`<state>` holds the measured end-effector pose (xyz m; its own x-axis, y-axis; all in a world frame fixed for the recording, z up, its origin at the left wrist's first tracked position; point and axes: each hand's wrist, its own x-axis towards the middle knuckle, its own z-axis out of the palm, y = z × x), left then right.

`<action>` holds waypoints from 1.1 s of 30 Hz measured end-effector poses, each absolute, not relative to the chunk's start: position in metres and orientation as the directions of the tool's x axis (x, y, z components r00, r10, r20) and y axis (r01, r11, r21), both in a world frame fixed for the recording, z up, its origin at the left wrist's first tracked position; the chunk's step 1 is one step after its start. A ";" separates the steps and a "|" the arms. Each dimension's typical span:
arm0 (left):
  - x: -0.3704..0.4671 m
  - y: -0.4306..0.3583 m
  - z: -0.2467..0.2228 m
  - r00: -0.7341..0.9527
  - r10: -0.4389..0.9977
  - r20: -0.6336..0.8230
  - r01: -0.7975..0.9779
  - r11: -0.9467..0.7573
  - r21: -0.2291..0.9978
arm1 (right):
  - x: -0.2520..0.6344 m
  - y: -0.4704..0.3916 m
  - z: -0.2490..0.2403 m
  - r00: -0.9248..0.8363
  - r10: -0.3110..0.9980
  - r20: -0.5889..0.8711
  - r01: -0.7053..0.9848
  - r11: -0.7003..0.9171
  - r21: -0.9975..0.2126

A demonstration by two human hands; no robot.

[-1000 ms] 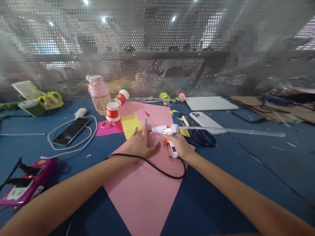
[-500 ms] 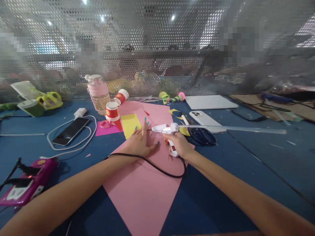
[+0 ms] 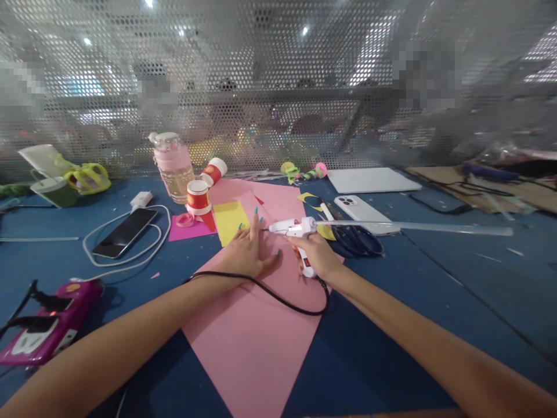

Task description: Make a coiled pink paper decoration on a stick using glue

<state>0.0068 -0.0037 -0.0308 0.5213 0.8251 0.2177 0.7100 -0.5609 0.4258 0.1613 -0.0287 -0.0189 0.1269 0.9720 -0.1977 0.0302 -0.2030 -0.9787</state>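
Note:
My right hand [image 3: 321,254] is wrapped round the handle of a white hot glue gun [image 3: 287,227]. A long clear glue stick [image 3: 413,226] sticks out of its back end to the right. The nozzle points left, close to the fingers of my left hand [image 3: 246,251]. That hand lies flat with its fingers spread on pink paper [image 3: 261,331], beside a yellow sheet [image 3: 231,219]. The gun's black cord [image 3: 278,297] loops across the pink paper and over my left forearm. What lies right under the left fingers is hidden.
Left are a black phone [image 3: 126,232] with a white cable, a magenta power strip [image 3: 56,316] and a pink bottle [image 3: 174,168]. Red paper cups [image 3: 199,197] stand behind the yellow sheet. Right are scissors [image 3: 357,238], a white phone [image 3: 365,215] and cardboard [image 3: 461,186]. A perforated metal screen [image 3: 278,75] closes the back.
Both hands and the glue gun stay almost in place. The glue stick's far end has shifted slightly to the right.

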 end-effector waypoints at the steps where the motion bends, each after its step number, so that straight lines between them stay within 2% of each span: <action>1: 0.007 -0.004 -0.030 0.521 0.826 0.217 0.711 -0.560 0.426 | 0.161 -0.029 -0.019 0.128 0.971 -0.200 0.030 -0.205 -0.978; 33: 0.007 -0.004 -0.029 0.504 0.843 0.188 0.723 -0.531 0.442 | 0.167 -0.035 -0.016 0.250 0.933 -0.260 -0.012 -0.265 -0.964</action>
<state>0.0071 -0.0039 -0.0295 0.5036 0.8432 0.1881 0.7234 -0.5306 0.4417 0.1671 -0.0354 -0.0161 0.2504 0.9327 -0.2596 -0.0125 -0.2650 -0.9642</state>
